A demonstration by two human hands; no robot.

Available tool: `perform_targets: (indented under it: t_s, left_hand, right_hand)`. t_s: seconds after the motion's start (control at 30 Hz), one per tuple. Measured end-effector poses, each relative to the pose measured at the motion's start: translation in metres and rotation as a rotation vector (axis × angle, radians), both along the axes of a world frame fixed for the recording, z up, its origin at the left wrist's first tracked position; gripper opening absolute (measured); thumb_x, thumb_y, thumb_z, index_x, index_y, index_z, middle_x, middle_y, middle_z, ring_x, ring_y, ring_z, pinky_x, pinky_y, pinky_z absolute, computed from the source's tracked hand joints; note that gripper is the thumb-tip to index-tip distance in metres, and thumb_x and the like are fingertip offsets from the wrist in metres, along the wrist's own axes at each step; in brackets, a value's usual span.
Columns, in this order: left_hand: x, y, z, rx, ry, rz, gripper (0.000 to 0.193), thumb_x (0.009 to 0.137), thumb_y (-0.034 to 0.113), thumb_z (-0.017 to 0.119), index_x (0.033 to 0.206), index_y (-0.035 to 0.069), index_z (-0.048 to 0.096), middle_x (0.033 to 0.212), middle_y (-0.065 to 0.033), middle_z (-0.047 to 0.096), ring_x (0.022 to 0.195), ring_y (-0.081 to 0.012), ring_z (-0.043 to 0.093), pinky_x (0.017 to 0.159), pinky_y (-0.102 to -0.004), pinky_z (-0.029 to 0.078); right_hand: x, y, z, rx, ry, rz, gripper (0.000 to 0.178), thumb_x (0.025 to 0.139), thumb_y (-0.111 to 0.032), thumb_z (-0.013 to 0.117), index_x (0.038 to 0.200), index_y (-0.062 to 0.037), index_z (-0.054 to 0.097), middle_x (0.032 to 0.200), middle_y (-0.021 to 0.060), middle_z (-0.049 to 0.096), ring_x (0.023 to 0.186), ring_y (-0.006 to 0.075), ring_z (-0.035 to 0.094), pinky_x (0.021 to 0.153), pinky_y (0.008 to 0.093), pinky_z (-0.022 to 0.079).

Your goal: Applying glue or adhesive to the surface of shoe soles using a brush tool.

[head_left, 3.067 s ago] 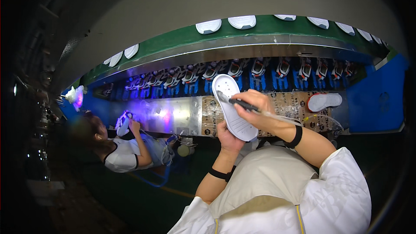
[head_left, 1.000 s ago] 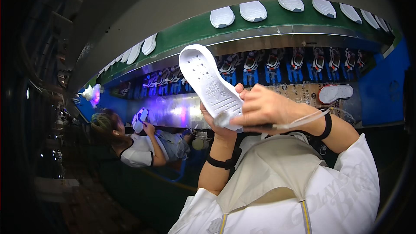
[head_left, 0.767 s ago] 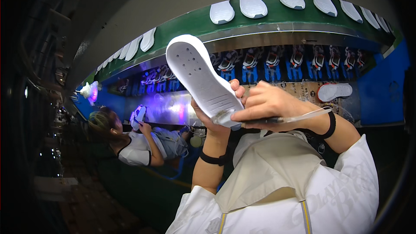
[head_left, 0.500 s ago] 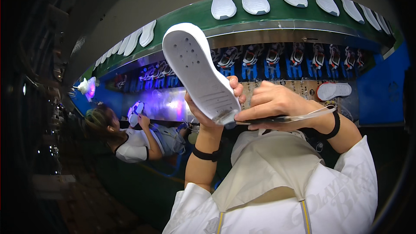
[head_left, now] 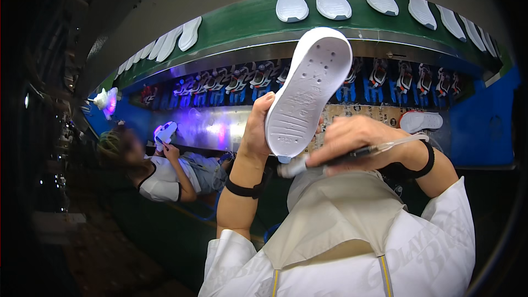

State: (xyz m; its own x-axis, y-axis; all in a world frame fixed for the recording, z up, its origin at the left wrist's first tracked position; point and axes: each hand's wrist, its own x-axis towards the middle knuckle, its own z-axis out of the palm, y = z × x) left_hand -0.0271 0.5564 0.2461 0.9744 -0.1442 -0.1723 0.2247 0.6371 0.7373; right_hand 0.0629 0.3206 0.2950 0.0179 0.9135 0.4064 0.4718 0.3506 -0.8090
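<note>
A white shoe sole (head_left: 309,91) is held up in front of me, its grooved, dotted inner side facing me. My left hand (head_left: 257,131) grips its lower left edge near the grey-tipped end; some fingers are hidden behind it. My right hand (head_left: 356,138), slightly blurred, is closed round a dark-handled brush (head_left: 347,156) with a clear tube running back over the wrist. The brush's pale, blurred head lies just below the sole's grey tip; whether they touch I cannot tell.
White soles (head_left: 333,3) line a green conveyor belt (head_left: 352,3) at the far side. Beneath it, shoe uppers (head_left: 379,74) stand on blue holders. Another sole (head_left: 421,121) lies on the bench at right. A co-worker (head_left: 165,179) holds a shoe part at left, near a purple-lit lamp (head_left: 105,102).
The sole has swung to the right and now leans the other way. The brush has come away from the toe end to just below it. The co-worker's head has shifted slightly left.
</note>
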Motion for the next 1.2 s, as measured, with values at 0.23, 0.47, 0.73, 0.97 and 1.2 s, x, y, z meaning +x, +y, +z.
perform_targets:
  t_s: [0.23, 0.47, 0.73, 0.97, 1.2]
  left_hand:
    - [0.013, 0.013, -0.001, 0.09, 0.012, -0.008, 0.039, 0.105, 0.034, 0.047, 0.114, 0.0, 0.064, 0.105, -0.0145, 0.074, 0.085, -0.0214, 0.075, 0.077, -0.0349, 0.063]
    - [0.015, 0.02, -0.01, 0.074, 0.095, -0.086, 0.052, 0.107, 0.039, 0.042, 0.13, -0.003, 0.061, 0.111, -0.0214, 0.074, 0.095, -0.0298, 0.076, 0.082, -0.039, 0.063]
    - [-0.018, 0.003, -0.071, -0.362, 0.161, 0.059, 0.074, 0.103, 0.05, 0.03, 0.151, -0.004, 0.045, 0.122, -0.0345, 0.067, 0.1, -0.0487, 0.072, 0.083, -0.0533, 0.063]
    - [0.051, 0.072, -0.02, -0.254, -0.223, -0.061, 0.084, 0.102, 0.065, 0.035, 0.155, 0.0, 0.037, 0.13, -0.0362, 0.055, 0.108, -0.046, 0.065, 0.076, -0.0591, 0.064]
    - [0.151, 0.092, -0.002, -0.284, -0.028, 0.462, 0.081, 0.105, 0.048, 0.055, 0.149, -0.015, 0.028, 0.144, -0.0393, 0.043, 0.132, -0.0466, 0.053, 0.109, -0.0503, 0.054]
  right_hand:
    - [0.006, 0.003, -0.004, -0.024, -0.115, -0.027, 0.034, 0.087, -0.013, 0.08, 0.12, -0.0076, 0.074, 0.086, 0.0086, 0.068, 0.081, 0.0291, 0.065, 0.077, 0.042, 0.05]
    - [0.014, 0.005, -0.014, -0.06, -0.215, 0.081, 0.031, 0.087, -0.01, 0.078, 0.117, -0.0064, 0.074, 0.099, 0.0129, 0.072, 0.09, 0.034, 0.069, 0.077, 0.043, 0.056]
    - [0.016, -0.022, -0.037, -0.111, 0.171, -0.021, 0.024, 0.092, -0.016, 0.078, 0.113, -0.0047, 0.077, 0.09, 0.0126, 0.073, 0.076, 0.0257, 0.068, 0.069, 0.0369, 0.054]
    - [0.016, -0.054, -0.063, 0.011, 0.423, -0.617, 0.034, 0.092, -0.024, 0.077, 0.116, -0.0007, 0.077, 0.09, 0.0082, 0.072, 0.079, 0.0154, 0.063, 0.07, 0.0292, 0.05]
    - [0.013, -0.047, -0.065, -0.026, 0.314, -0.634, 0.034, 0.09, -0.025, 0.077, 0.116, -0.0017, 0.077, 0.088, 0.0098, 0.071, 0.077, 0.0188, 0.064, 0.069, 0.0316, 0.049]
